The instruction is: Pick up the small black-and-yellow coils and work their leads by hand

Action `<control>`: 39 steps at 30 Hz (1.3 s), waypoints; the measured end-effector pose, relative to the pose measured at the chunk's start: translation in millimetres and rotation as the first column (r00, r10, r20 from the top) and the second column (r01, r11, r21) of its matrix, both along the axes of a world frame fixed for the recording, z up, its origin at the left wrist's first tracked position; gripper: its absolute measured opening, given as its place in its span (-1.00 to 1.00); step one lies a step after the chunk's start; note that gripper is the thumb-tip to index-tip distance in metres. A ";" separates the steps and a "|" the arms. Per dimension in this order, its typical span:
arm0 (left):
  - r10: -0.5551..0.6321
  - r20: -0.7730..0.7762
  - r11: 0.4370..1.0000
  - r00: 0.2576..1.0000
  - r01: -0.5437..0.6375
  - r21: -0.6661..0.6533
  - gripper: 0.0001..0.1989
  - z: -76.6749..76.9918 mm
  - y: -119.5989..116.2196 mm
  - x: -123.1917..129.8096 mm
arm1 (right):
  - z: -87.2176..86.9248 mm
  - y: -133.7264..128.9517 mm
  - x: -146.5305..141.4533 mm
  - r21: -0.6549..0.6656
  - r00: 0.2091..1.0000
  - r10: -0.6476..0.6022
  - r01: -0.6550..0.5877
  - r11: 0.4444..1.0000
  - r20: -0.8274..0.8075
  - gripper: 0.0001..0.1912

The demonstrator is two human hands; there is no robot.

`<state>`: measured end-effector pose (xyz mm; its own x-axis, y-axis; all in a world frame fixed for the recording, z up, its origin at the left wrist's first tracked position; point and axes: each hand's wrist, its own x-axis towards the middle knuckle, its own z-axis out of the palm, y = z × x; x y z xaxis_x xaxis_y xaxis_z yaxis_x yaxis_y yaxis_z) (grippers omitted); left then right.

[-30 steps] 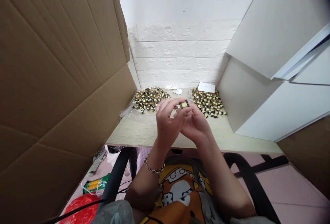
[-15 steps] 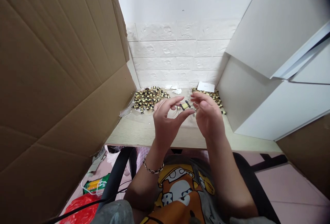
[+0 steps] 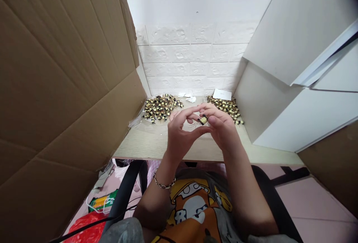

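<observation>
The small yellow-and-black component (image 3: pixel 203 120) sat between the hands, its two-o'clock end pinched by the right hand (image 3: pixel 227 128). The left hand (image 3: pixel 181 129) arched in from nine o'clock, thumb and forefinger apart; from where I stood, I couldn't tell whether it gripped too. Both forearms (image 3: pixel 247 185) angled upward toward twelve, one heap (image 3: pixel 161 108) at ten, another heap (image 3: pixel 228 108) at two.

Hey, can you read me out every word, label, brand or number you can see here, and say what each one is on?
No text can be read.
White card: any writing is too small to read.
Green-and-yellow packet: any print is too small to read.
Small yellow-and-black part: no readable marking.
Shirt: cartoon pictures, no readable words.
</observation>
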<state>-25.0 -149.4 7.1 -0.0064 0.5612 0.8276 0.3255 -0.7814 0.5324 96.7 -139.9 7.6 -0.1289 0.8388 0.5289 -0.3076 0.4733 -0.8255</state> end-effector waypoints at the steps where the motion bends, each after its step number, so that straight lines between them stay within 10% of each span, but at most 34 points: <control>1: -0.009 -0.018 1.000 1.000 0.009 0.010 -0.51 -0.3 1.2 -1.2 | 0.8 -0.4 -0.8 -0.020 0.999 0.025 -0.025 0.999 -0.020 -0.88; 26: -0.104 -0.330 0.987 0.938 0.137 0.079 -0.76 18.6 13.0 -6.2 | -4.4 7.7 -9.3 -0.264 0.975 0.094 -0.146 0.953 -0.199 -0.72; 39: 0.164 -0.204 0.970 0.965 -0.121 0.211 -0.86 40.5 35.7 0.2 | 10.9 10.3 -4.8 0.037 0.905 -0.383 0.395 0.918 -0.184 -0.64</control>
